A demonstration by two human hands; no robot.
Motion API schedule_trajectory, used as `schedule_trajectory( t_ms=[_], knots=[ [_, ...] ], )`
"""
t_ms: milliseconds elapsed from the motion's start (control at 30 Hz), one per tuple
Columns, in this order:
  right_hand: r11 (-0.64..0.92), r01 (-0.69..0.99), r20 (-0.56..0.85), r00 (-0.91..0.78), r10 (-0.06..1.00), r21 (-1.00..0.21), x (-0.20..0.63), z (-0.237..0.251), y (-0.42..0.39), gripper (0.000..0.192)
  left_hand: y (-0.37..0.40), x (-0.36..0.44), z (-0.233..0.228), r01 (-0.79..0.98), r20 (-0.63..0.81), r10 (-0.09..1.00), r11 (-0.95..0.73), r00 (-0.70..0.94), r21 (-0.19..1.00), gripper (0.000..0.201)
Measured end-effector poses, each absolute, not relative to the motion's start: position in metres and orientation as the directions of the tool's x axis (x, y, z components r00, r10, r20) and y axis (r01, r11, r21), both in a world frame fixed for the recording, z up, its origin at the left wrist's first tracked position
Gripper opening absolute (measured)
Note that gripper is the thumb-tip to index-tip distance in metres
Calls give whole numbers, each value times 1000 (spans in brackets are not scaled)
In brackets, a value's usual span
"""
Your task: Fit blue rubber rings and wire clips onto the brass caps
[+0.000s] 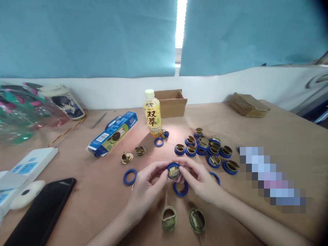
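Observation:
My left hand [151,177] and my right hand [196,177] are closed on a round brass-coloured metal clip [173,172] with a blue ring around it, thumbs and fingers pinching it from both sides. Whether the ring is fully seated cannot be seen. Just beneath lies a loose blue ring [180,194]. Another blue ring [130,177] is beside my left hand, and one more [215,178] is partly hidden behind my right hand. Nearer to me lie two bare brass clips [169,218], [197,220]. Two more clips [127,157], [140,151] sit left of centre.
Several blue-ringed clips [214,160] are grouped at right. Behind stand a yellow drink bottle [153,114] and a cardboard box [172,104]. A blue carton [112,134], a phone [42,212], a power strip [38,160] and spray bottles [15,116] are at left; a paper bag [248,104] lies back right.

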State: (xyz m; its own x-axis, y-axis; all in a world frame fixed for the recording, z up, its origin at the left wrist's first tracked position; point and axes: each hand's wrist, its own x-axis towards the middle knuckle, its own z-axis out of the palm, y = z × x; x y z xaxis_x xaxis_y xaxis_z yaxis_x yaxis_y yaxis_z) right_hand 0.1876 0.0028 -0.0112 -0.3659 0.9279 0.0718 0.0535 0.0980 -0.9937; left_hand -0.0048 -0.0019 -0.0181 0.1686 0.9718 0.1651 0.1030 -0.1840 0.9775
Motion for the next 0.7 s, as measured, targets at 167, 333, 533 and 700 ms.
schedule_trajectory(
  t_ms=[167,333,533,700],
  knots=[
    [106,69,73,-374,924,-992,187,-11,3,22,-1,-7,-16,145,172,967,-200,186,969,18],
    [102,93,60,-374,925,-990,186,-9,2,21,-2,-7,-15,147,164,967,-195,197,970,17],
    [118,131,61,-378,924,-984,187,-8,1,19,-4,-6,-14,173,164,971,-194,176,966,17],
    [127,161,56,-384,922,-979,187,-10,0,21,-4,-5,-16,186,157,975,-186,157,965,18]
  ],
)
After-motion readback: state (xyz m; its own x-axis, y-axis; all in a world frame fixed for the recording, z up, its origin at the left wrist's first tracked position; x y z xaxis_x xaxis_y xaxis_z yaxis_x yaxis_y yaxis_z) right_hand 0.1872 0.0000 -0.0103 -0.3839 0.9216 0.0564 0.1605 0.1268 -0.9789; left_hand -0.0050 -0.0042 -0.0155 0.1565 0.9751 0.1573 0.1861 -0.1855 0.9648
